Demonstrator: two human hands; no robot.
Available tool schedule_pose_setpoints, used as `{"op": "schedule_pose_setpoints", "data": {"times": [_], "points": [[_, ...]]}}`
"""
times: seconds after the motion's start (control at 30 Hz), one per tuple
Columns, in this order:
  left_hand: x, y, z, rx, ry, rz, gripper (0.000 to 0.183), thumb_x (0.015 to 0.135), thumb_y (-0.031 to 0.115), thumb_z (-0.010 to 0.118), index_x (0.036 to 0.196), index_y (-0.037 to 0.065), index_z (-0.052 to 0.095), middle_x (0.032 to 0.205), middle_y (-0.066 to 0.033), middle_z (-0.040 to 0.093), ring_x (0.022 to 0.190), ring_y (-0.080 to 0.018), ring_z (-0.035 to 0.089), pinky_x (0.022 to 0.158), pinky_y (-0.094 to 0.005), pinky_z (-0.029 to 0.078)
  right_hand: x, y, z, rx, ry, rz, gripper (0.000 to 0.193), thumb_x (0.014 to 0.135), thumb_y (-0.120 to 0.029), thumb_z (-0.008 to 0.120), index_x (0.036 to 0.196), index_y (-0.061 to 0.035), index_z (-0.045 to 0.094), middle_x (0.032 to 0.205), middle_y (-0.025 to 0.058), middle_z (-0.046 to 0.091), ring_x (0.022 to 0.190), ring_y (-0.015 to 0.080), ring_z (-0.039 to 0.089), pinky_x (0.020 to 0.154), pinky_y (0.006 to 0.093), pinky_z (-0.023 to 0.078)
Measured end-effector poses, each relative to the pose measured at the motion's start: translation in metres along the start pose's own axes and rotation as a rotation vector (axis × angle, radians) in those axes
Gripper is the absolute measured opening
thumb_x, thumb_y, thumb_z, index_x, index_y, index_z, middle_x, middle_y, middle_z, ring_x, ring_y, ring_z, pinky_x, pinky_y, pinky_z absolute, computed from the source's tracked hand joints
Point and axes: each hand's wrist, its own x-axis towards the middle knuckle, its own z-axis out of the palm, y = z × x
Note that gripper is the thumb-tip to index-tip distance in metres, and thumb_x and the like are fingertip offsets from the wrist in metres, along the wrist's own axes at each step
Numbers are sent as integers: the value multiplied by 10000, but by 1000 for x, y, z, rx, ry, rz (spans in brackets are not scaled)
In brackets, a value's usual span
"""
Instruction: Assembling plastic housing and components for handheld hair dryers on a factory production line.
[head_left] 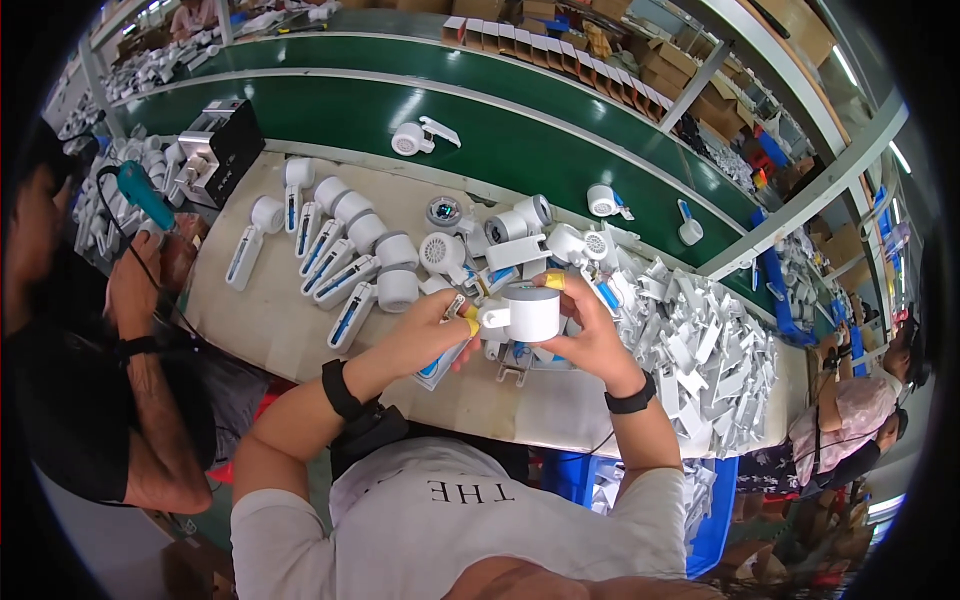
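Between my hands, over the front of the table, is a white round-headed handheld unit (533, 316) with a grey rim on top and a short neck pointing left. My right hand (592, 335) is closed around the right side of this round head, thumb below and a yellow-wrapped finger at the rim. By the neck, my left hand (437, 328) is closed on a white handle (436, 370) with a blue part inside; whether handle and neck are joined is hidden by the fingers. Yellow wraps also show on the left fingers. A white bracket-like piece (512, 374) lies below the unit.
Several similar units with opened handles (322, 250) lie in a row at left. A heap of white plastic pieces (705, 345) covers the table's right. Beyond runs a green conveyor (330, 115) carrying a few units. A co-worker's arm (150, 400) and teal driver (146, 195) are at left.
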Motion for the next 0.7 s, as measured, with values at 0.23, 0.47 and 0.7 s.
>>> {"op": "schedule_pose_setpoints", "data": {"times": [0.23,0.47,0.7], "points": [[2,5,8,725,51,210,234,733,136,584,910,12,495,667,-62,566,572,-128,553,509,-274,432,17,-33,-15,-86,-172,114,580,737,-169,704,1254,-85,456,1085,84,489,970,194,502,792,283,436],[-2,-7,24,949,-1,245,271,719,138,605,922,-10,503,647,-88,534,562,-151,538,513,-305,420,14,-23,-13,-281,-323,0,540,784,-284,657,1236,-66,460,1050,137,490,907,269,529,750,308,452],[-3,-19,21,542,-191,-49,158,843,131,539,939,12,501,717,-63,586,599,-111,530,534,-254,432,-28,-4,14,-138,-57,72,510,822,-301,611,1230,-44,448,1081,159,503,980,312,527,810,360,435]]}}
